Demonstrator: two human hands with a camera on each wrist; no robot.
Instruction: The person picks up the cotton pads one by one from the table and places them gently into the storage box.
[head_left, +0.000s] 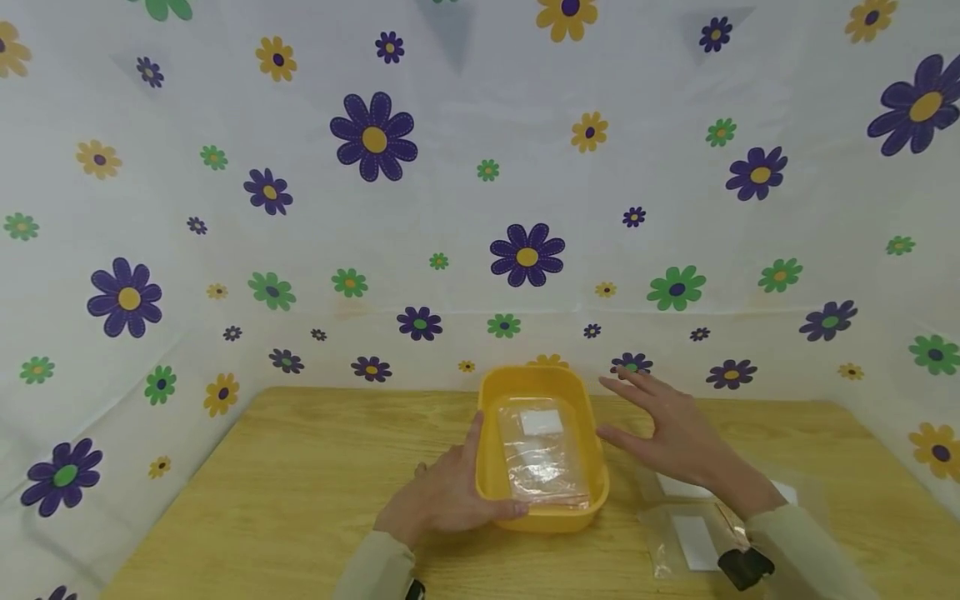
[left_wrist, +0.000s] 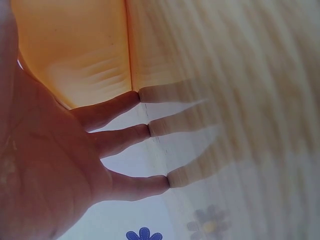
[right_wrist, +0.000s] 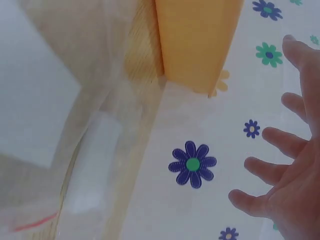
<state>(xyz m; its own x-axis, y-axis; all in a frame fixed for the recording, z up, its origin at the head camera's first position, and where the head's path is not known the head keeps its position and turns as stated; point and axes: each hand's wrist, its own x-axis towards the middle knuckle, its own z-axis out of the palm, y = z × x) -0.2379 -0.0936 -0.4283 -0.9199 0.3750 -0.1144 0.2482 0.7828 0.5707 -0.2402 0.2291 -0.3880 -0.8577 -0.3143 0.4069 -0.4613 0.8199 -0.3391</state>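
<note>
Head view: nearest the lens are the left sleeve (head_left: 375,567) and right sleeve (head_left: 813,554), a black wristband (head_left: 746,568) on the right one. Beyond them, the yellow tray (head_left: 551,522) sits on the far half of the wood table (head_left: 300,475), between the hands; a clear bag (head_left: 525,467) with a white label (head_left: 542,422) lies inside. Loose bags (head_left: 663,542) lie to the right, partly under the right forearm's outline. Risk, my read: a low wristband or cuff snags those and drags them. Second: a push from the left side alone could pivot the tray, right side being unsupported. Left hand (head_left: 442,496) is at the near-left corner, thumb across the near rim, index along the left wall; fingers straight, not wrapped. Right hand (head_left: 678,433) is just right of the tray, thumb well apart from fingers, holding nothing.

Left wrist view: palm fills the left. Tips of three spread fingers rest at the table surface, their reflections meeting them. Any tray lift from here would likely need a better grip. Thumb contact not readable here.

Right wrist view: a bag with a red stripe (right_wrist: 37,222) is close to the lens on the left; slick film could slide if brushed. Fingers spread, visible gap to the tray, nothing clamped. Flowered cloth (right_wrist: 150,200) behind.
</note>
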